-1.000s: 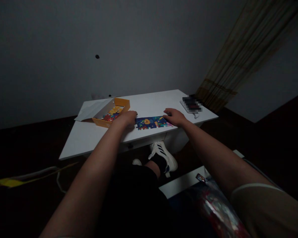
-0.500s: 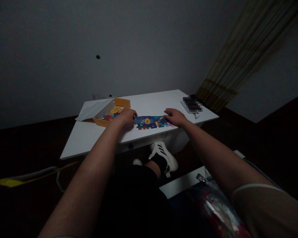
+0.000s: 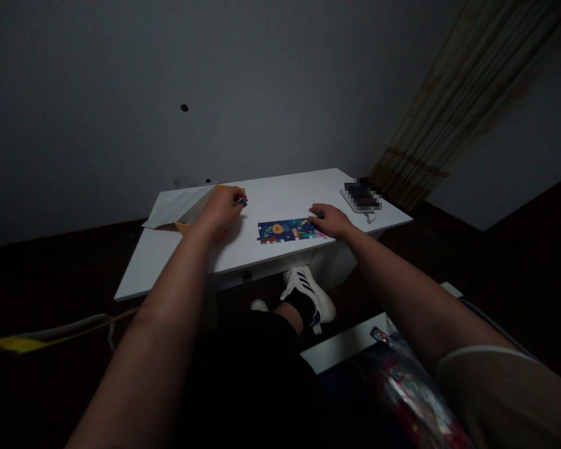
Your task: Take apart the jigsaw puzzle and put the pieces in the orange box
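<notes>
Head view: left hand [image 3: 222, 209] raised over orange box [image 3: 183, 226], fingertips pinching puzzle piece [image 3: 240, 201]; right hand [image 3: 331, 219] flat, fingers released, pressing assembled puzzle strip [image 3: 287, 230] on white table [image 3: 168, 262].

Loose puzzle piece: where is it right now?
In the head view, the puzzle piece is pinched in the left hand, raised over the orange box, left of the assembled puzzle strip on the white table.

Left hand [image 3: 222, 209] hides orange box [image 3: 181, 227]; phone [image 3: 362, 195] blurred.
</notes>
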The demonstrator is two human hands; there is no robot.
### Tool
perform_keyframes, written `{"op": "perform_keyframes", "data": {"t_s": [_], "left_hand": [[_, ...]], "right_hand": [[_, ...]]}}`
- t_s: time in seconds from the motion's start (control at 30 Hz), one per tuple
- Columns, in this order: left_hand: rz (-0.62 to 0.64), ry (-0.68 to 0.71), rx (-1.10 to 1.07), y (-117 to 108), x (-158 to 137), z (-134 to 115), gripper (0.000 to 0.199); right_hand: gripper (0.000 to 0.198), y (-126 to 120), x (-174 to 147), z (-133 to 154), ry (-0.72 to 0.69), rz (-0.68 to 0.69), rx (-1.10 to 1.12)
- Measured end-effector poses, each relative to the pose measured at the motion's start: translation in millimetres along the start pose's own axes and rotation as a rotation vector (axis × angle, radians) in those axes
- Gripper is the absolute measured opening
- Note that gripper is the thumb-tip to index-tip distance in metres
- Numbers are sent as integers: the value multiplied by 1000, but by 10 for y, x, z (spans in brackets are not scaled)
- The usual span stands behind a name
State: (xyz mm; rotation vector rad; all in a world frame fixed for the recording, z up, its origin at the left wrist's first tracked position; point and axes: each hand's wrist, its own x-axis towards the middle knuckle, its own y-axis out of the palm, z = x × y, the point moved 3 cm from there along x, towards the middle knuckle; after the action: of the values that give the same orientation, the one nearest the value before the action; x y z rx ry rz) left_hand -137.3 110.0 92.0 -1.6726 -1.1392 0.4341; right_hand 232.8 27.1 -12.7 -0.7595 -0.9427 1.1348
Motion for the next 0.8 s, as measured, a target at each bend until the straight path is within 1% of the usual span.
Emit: {"op": "perform_keyframes", "data": {"t_s": [0.1,0.17,0.3,0.37,0.43,0.53,0.63,0.73,0.8], "left_hand": [[-131,-93,-8,-199,-45,166,37],[-161,-159,17,-248,-88,327,37],[-133,-260,68,-190,-159,635,37],[-108,-278,79,-144,-173,722,38],[-106,-268,85,-121,-172,744,40],[-164,-195,107,-130,-152,643,43],[-182,-67,131,-102,-113,405,42],[-94,60,112,36,-62,100,38],[42,106,108,192,-39,-96,40]], "right_hand": [[47,1,4,-6,2,2,-2],[47,1,6,-14,-3,0,-2],[48,9,12,-32,-16,-3,-12],[48,16,16,-38,-18,-2,-11],[48,22,21,-44,-17,-2,-8],[48,32,27,-59,-12,-9,-9],[48,40,32,-76,-20,-14,5],[48,42,31,-83,-22,-13,22],[47,37,27,-81,-21,-13,21]]}}
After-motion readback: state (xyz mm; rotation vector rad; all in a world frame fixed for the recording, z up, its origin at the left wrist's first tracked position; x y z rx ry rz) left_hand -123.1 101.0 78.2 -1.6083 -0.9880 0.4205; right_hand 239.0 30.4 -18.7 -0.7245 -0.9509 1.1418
